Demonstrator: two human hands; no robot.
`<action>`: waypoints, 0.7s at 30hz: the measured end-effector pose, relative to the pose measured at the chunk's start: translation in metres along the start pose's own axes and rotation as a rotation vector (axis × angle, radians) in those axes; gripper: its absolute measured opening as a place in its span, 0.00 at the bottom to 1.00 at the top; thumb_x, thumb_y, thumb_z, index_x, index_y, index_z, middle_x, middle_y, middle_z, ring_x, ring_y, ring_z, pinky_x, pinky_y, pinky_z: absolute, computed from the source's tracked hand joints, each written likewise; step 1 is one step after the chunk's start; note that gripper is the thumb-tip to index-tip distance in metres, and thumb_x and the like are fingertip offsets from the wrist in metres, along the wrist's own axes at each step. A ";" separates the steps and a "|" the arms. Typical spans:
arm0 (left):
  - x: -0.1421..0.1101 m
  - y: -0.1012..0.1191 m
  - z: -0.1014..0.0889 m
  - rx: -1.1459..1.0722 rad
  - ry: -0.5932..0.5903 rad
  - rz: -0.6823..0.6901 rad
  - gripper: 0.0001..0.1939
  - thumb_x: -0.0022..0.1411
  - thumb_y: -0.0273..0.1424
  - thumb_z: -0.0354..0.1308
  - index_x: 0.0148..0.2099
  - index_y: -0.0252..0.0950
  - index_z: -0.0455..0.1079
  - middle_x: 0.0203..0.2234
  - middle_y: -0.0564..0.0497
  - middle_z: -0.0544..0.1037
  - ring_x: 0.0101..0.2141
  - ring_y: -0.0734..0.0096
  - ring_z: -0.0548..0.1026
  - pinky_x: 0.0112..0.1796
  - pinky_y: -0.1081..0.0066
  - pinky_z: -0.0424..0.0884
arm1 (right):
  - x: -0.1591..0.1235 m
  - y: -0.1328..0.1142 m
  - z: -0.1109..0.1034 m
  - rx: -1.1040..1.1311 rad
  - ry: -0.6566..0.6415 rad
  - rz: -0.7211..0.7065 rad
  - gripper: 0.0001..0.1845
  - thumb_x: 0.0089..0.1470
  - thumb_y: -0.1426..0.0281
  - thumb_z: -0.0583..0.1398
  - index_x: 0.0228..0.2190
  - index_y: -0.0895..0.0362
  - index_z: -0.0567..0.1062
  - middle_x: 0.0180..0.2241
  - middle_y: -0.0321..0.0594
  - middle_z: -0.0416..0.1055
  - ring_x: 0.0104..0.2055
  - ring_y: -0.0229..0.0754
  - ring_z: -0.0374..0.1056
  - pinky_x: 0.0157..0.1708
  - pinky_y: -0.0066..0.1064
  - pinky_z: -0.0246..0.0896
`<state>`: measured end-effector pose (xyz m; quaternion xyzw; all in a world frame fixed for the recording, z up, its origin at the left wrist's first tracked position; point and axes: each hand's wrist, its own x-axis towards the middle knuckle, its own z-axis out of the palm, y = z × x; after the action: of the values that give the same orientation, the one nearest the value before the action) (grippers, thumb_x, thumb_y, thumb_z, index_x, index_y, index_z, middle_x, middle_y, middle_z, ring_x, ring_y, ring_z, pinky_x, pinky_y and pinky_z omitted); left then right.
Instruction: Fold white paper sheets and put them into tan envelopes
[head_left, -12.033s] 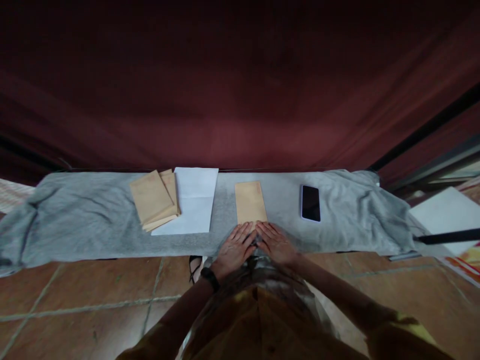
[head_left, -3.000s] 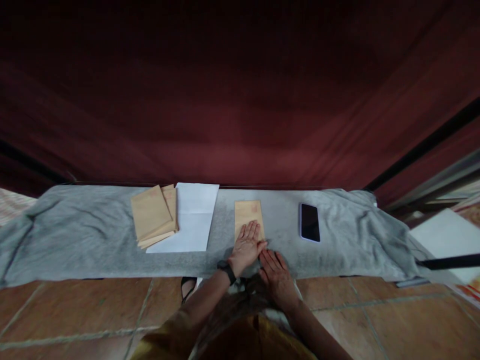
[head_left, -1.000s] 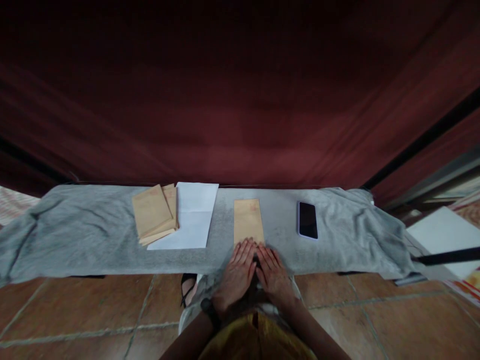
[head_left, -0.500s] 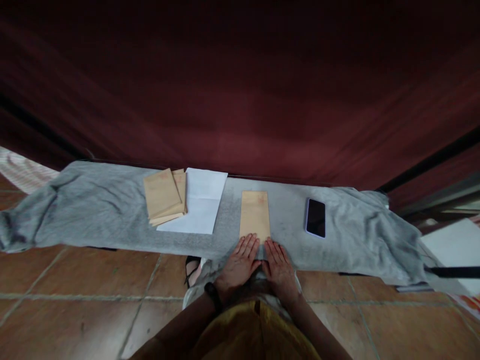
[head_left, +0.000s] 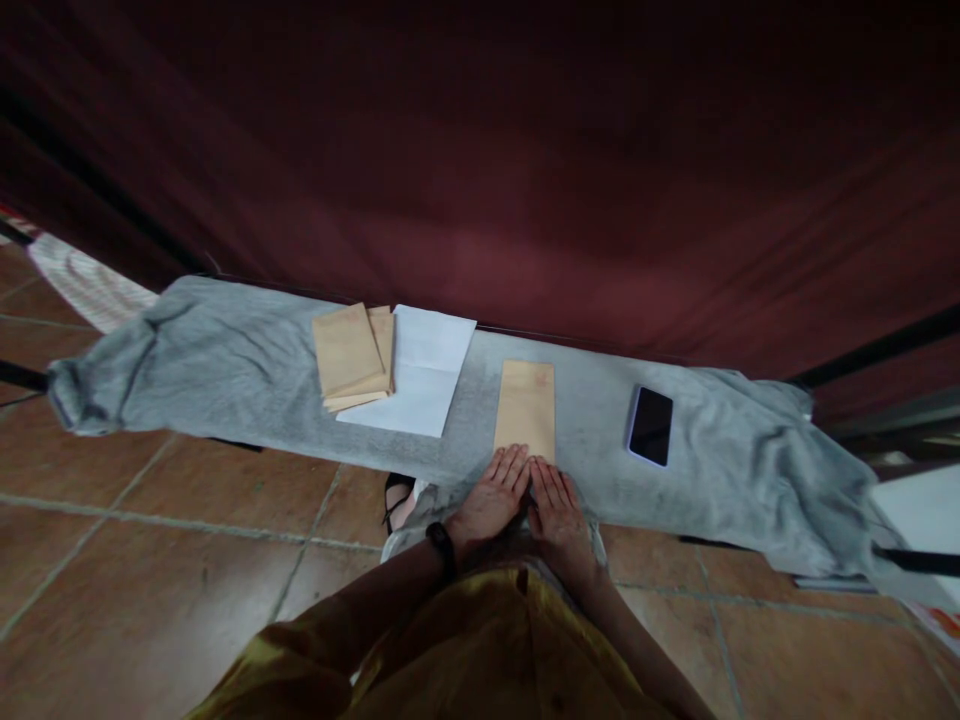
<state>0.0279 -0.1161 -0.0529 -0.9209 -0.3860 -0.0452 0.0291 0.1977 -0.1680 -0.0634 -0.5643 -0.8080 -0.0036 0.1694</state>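
A brown paper envelope (head_left: 526, 405) lies flat on the grey cloth in front of me, its long side pointing away. My left hand (head_left: 491, 505) rests with outstretched fingers on the envelope's near end. Beside it, my right hand (head_left: 556, 515) lies flat too, fingertips at the near right corner of the same envelope. The two hands almost touch, and they cover the envelope's near edge. To the left, several more brown envelopes (head_left: 349, 350) sit in a loose stack that overlaps a creased white sheet of paper (head_left: 424, 375).
A phone (head_left: 651, 426) with a dark screen and pale purple edge lies to the right. Grey cloth (head_left: 232, 350) covers the narrow bench, rumpled at both ends. Behind it hangs a dark red curtain (head_left: 525, 230). Tiled floor (head_left: 225, 540) shows below, and a white board (head_left: 922, 510) at far right.
The view has tilted and shifted, so everything appears turned. Three seconds ago my left hand lay farther up the envelope; now both hands are side by side at its near end.
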 end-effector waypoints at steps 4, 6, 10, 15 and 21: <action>-0.001 0.000 0.001 -0.008 0.011 -0.005 0.33 0.69 0.28 0.48 0.73 0.23 0.49 0.72 0.32 0.52 0.71 0.53 0.53 0.68 0.52 0.54 | 0.000 0.002 -0.002 -0.020 -0.014 -0.008 0.40 0.63 0.76 0.49 0.73 0.61 0.42 0.71 0.48 0.53 0.73 0.48 0.49 0.71 0.49 0.47; -0.001 0.000 0.004 -0.025 0.012 -0.009 0.34 0.69 0.27 0.48 0.74 0.25 0.46 0.72 0.33 0.51 0.71 0.54 0.52 0.68 0.50 0.53 | 0.000 0.003 -0.002 -0.018 -0.013 -0.014 0.40 0.64 0.75 0.49 0.73 0.60 0.42 0.71 0.48 0.53 0.72 0.48 0.50 0.71 0.49 0.47; -0.002 0.000 0.008 -0.073 0.004 -0.029 0.37 0.68 0.27 0.48 0.75 0.25 0.41 0.72 0.34 0.50 0.72 0.55 0.49 0.69 0.52 0.51 | -0.001 0.003 -0.002 -0.006 -0.003 -0.001 0.40 0.64 0.75 0.49 0.73 0.60 0.41 0.71 0.49 0.52 0.72 0.49 0.51 0.70 0.49 0.49; -0.003 -0.002 0.004 -0.121 -0.014 -0.041 0.40 0.68 0.31 0.51 0.76 0.28 0.39 0.73 0.36 0.49 0.72 0.56 0.48 0.70 0.52 0.49 | -0.002 0.003 -0.001 0.001 0.016 0.001 0.40 0.64 0.76 0.50 0.73 0.60 0.42 0.71 0.49 0.54 0.72 0.50 0.52 0.70 0.50 0.50; -0.005 -0.003 -0.004 -0.118 0.022 -0.049 0.38 0.70 0.39 0.52 0.75 0.27 0.46 0.72 0.35 0.53 0.72 0.55 0.49 0.70 0.52 0.48 | -0.003 0.007 0.002 0.010 0.003 0.035 0.40 0.63 0.75 0.51 0.72 0.59 0.46 0.72 0.48 0.51 0.72 0.51 0.50 0.69 0.50 0.50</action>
<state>0.0222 -0.1175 -0.0492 -0.9108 -0.4046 -0.0787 -0.0222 0.2044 -0.1672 -0.0675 -0.5775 -0.7977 0.0028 0.1736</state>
